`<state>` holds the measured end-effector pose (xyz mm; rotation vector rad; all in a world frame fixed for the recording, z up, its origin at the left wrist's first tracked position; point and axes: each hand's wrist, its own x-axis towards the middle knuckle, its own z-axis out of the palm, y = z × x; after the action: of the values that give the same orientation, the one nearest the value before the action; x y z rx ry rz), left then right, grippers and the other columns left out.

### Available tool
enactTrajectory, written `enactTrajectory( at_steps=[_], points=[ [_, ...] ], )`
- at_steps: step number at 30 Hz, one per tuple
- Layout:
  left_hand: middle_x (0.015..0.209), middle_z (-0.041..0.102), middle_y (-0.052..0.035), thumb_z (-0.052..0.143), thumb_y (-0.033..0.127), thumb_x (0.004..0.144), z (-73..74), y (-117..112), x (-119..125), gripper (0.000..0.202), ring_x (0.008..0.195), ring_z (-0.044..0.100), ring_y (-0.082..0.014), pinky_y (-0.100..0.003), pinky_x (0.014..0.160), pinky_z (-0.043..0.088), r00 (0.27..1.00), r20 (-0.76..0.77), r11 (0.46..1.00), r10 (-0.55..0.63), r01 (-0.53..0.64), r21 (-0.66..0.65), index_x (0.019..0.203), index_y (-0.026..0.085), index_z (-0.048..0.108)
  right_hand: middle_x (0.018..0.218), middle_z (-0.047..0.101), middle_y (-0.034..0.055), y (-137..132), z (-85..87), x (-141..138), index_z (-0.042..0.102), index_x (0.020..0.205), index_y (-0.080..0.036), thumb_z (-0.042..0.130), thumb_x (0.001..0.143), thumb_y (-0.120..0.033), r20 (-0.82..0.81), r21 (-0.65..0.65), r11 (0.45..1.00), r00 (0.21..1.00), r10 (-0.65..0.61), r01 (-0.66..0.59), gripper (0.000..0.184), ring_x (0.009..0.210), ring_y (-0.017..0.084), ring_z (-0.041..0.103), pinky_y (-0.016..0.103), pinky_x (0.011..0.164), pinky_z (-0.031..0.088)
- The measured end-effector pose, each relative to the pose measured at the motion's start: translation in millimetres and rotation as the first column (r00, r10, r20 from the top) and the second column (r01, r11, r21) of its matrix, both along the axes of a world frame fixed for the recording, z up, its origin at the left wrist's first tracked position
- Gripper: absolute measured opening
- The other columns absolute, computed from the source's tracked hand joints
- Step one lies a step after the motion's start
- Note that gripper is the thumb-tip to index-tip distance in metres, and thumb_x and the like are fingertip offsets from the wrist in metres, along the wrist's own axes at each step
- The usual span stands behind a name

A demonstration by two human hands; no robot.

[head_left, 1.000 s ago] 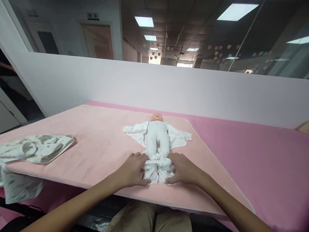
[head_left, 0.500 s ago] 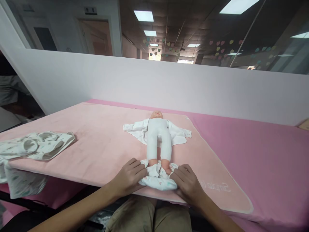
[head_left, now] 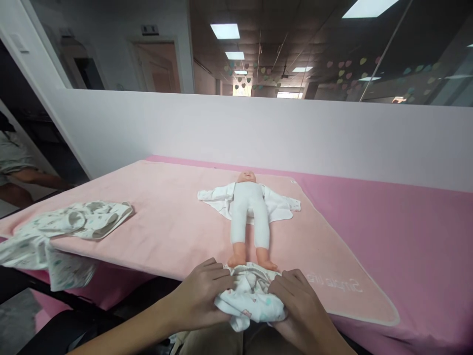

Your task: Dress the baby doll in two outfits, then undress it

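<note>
A baby doll (head_left: 249,207) lies on its back with its bare feet towards me. A white baby shirt (head_left: 279,203) is spread beneath its torso, sleeves out to both sides. Just below the feet, a bunched white patterned baby garment (head_left: 254,301), perhaps pants, hangs over the table's front edge. My left hand (head_left: 210,293) grips its left side and my right hand (head_left: 295,303) its right side, fingers curled into the cloth. The gathered opening faces the doll's feet, which are outside the garment. Folds hide its full shape.
A pink blanket (head_left: 173,217) covers much of the pink table (head_left: 369,227). Another patterned baby garment (head_left: 84,222) lies at the left, partly hanging over the edge. Behind the table stands a white partition (head_left: 258,133) with glass above. A person (head_left: 18,167) is at the far left.
Both hands have drawn the bunched garment down towards me, off the doll's feet. The feet now show bare and apart from each other. The view has shifted slightly.
</note>
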<state>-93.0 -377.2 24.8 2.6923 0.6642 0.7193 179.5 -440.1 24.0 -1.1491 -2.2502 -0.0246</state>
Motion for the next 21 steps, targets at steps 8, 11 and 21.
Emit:
enactTrajectory(
  at_steps=[8,11,21],
  points=[
    [0.101,0.070,-0.0052,0.061,0.059,0.097,96.5,-8.2,-15.5,0.039,0.091,0.063,-0.0225,-0.036,0.084,0.049,0.996,0.083,0.967,0.031,-0.009,-0.256,0.108,0.022,0.062,0.097,0.068,0.0074,-3.9,107.5,7.6,0.064,0.100,-0.028,0.059,0.100,-0.061,-0.148,-0.268,0.960,0.988,0.037,-0.077,0.033,0.089,0.028,0.061,0.042,0.076,0.048],
    [0.097,0.069,-0.0048,0.033,0.055,0.110,141.8,-1.7,-11.9,0.046,0.090,0.062,-0.0216,-0.035,0.083,0.050,0.983,0.135,0.930,0.121,-0.065,-0.361,0.103,0.021,0.063,0.090,0.066,0.0067,5.5,154.7,4.1,0.061,0.090,-0.026,0.041,0.108,-0.060,-0.196,-0.280,0.960,0.978,-0.069,0.012,0.043,0.084,0.026,0.059,0.041,0.074,0.048],
    [0.095,0.063,-0.0035,0.059,0.052,0.101,254.7,21.4,-3.0,0.038,0.085,0.062,-0.0170,-0.031,0.078,0.049,0.967,0.239,0.993,0.086,-0.063,-0.102,0.109,0.016,0.063,0.082,0.063,-0.0010,35.3,274.1,-3.1,0.071,0.093,-0.018,0.061,0.095,-0.070,-0.096,-0.051,0.992,0.989,-0.116,0.112,0.053,0.075,0.013,0.057,0.029,0.070,0.043]
  ],
)
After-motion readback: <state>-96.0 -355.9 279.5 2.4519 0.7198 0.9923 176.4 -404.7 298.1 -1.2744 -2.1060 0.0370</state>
